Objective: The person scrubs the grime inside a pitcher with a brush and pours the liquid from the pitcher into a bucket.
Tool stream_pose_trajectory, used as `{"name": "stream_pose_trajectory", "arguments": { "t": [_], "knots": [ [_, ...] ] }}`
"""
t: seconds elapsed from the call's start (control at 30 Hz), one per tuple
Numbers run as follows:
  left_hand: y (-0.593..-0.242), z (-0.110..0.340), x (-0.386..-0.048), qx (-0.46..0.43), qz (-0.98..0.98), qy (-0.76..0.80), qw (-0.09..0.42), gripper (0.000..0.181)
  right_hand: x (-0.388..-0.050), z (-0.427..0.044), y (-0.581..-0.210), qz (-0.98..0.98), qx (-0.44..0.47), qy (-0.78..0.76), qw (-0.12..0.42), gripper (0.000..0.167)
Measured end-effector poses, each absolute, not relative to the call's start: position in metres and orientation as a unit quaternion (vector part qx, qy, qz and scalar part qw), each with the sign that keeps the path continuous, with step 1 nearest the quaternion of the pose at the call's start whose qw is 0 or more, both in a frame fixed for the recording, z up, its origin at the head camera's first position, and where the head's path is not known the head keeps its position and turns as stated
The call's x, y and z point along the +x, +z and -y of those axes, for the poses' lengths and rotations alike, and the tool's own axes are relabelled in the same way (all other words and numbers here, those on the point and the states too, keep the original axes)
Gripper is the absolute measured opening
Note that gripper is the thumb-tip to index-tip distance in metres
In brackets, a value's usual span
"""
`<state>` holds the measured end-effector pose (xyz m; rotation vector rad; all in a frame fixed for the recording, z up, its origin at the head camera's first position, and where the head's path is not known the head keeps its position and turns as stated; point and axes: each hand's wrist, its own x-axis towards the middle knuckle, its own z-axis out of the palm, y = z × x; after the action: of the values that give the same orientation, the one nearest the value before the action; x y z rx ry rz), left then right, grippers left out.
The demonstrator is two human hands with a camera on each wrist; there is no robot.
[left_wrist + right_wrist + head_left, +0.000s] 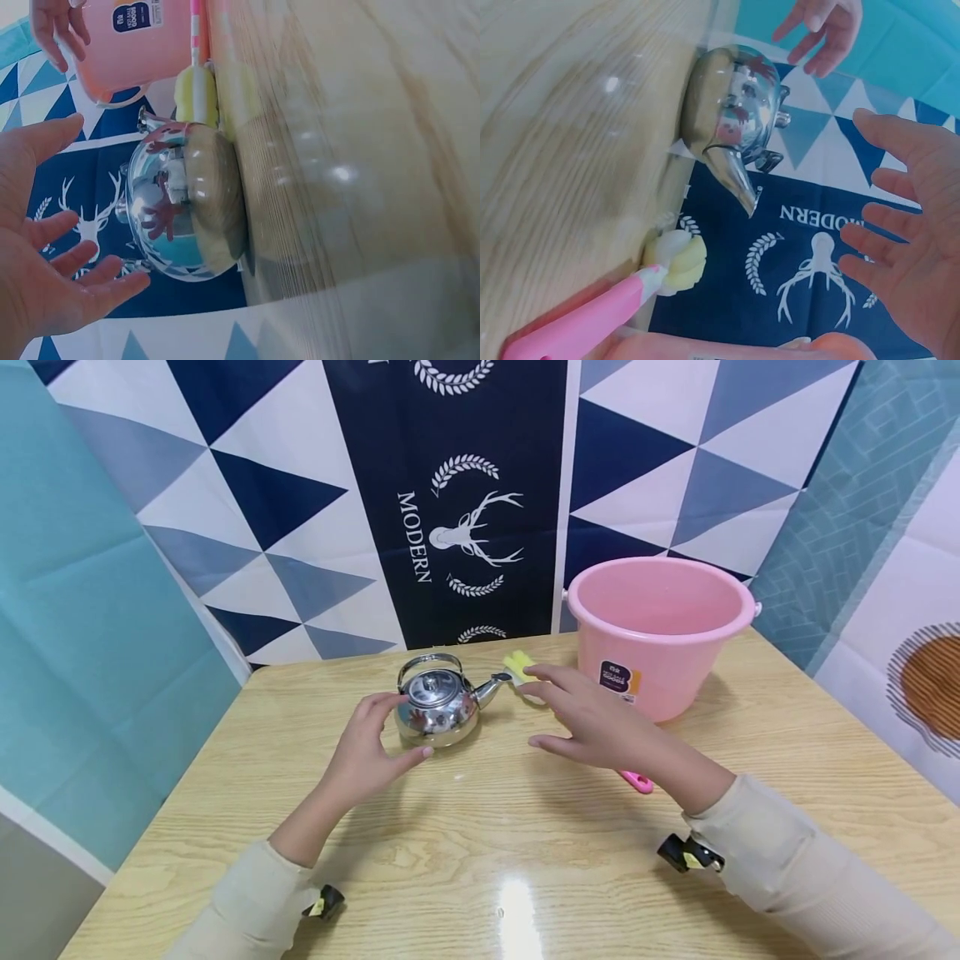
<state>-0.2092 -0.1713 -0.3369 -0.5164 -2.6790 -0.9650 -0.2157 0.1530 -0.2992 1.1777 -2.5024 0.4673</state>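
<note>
A shiny steel teapot (438,710) with a lid, an upright handle and a spout pointing right stands on the table. My left hand (367,756) is beside its left front, fingers spread and thumb apart. In the left wrist view a gap shows between that hand (67,247) and the teapot (191,202). Above the table, right of the spout, my right hand (592,714) has its fingers extended and holds nothing. Beneath it lies a sponge brush, with a yellow and white head (519,667) and a pink handle (585,319); the right hand hides its middle in the head view.
A pink bucket (656,668) with a label stands at the table's back right, close to the right hand. Behind the wooden table (450,835) hangs a patterned cloth (285,527) with triangles and a deer head. Small black devices sit at both wrists.
</note>
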Motion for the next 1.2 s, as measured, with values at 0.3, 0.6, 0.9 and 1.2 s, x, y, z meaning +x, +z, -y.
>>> {"name": "stream_pose_trajectory", "arguments": {
  "t": [0.3, 0.6, 0.9, 1.2],
  "knots": [
    [-0.333, 0.168, -0.214, -0.116, 0.907, -0.398, 0.074, 0.084, -0.218, -0.142, -0.294, 0.872, 0.431, 0.175, 0.153, 0.065],
    [-0.333, 0.17, -0.223, -0.052, 0.902, -0.427, 0.028, 0.105, -0.225, -0.131, -0.288, 0.86, 0.457, 0.179, 0.136, 0.068],
    [-0.336, 0.173, -0.235, -0.021, 0.879, -0.476, -0.025, 0.105, -0.231, -0.121, -0.284, 0.869, 0.452, 0.166, 0.115, 0.067],
    [-0.338, 0.171, -0.249, 0.027, 0.807, -0.583, -0.09, 0.102, -0.237, -0.113, -0.283, 0.874, 0.452, 0.148, 0.099, 0.067]
  ]
}}
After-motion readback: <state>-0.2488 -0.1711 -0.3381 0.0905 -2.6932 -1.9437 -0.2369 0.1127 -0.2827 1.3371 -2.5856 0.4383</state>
